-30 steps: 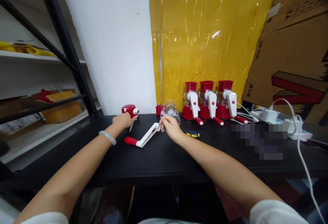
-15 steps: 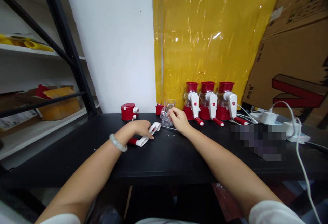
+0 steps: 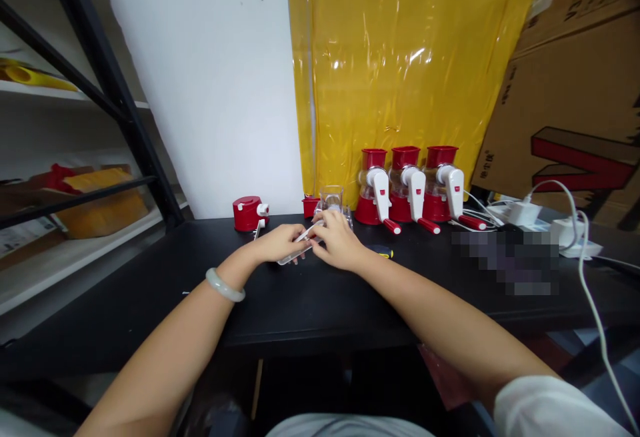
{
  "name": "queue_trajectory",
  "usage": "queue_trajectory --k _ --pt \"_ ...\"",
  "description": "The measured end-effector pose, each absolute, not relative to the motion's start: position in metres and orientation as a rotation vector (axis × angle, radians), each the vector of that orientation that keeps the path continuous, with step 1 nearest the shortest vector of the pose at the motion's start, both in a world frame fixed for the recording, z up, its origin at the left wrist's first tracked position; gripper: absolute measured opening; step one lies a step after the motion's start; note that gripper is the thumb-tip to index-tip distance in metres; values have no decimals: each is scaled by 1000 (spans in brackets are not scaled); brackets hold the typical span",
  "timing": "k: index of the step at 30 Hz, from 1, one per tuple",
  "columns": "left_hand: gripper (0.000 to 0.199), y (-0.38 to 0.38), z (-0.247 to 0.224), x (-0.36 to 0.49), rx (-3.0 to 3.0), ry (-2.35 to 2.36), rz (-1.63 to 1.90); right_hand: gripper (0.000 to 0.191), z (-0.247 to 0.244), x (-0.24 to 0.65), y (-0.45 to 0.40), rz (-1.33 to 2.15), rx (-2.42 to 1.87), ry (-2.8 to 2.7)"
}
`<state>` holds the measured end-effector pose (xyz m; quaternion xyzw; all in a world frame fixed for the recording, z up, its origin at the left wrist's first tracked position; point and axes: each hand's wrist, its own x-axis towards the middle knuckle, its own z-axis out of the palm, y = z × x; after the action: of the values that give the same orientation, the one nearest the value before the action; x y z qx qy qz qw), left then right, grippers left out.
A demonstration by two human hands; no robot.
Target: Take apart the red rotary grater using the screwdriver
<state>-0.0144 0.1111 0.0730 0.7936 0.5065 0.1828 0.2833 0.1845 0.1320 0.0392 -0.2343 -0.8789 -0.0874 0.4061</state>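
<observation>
My left hand (image 3: 281, 241) is closed around a white crank handle (image 3: 289, 259), held slanting just above the black table. Fingers of my right hand (image 3: 339, 240) are bent onto the upper end of the same handle; whether they also pinch a small part is hidden. Right behind that hand stands a clear plastic grinder body (image 3: 331, 192), partly covered by it. A red grinder base (image 3: 246, 214) with a white fitting sits to the left. Between base and clear body is a small red hopper (image 3: 310, 207).
Three red-and-white hand-crank grinders (image 3: 410, 184) stand in a row at the back right. A yellow-and-black screwdriver (image 3: 384, 251) lies beside my right wrist. White cables and chargers (image 3: 525, 210) are farther right, before a large cardboard box (image 3: 565, 104). Shelving (image 3: 95, 110) rises at left.
My right hand has come from the clear body to the crank handle. My left hand has raised the handle and turned it, and its red grip no longer shows. The screwdriver has come into view.
</observation>
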Motion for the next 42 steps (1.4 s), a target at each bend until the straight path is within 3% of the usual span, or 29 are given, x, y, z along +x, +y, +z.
queue_trajectory --k 6,20,31,36,42 --pt "28 112 69 -11 2248 1411 574 19 37 192 145 -290 -649 -2260" --pt "29 113 64 -6 2143 1376 554 17 39 192 151 -454 -535 -2365" --pt "36 110 67 -7 2156 1327 520 5 38 193 160 -94 -447 -2373" --pt "33 108 69 -8 2164 1319 480 10 29 190 170 179 -318 -2347" --pt "30 111 67 -11 2180 1286 469 11 26 190 171 263 -252 -2313"
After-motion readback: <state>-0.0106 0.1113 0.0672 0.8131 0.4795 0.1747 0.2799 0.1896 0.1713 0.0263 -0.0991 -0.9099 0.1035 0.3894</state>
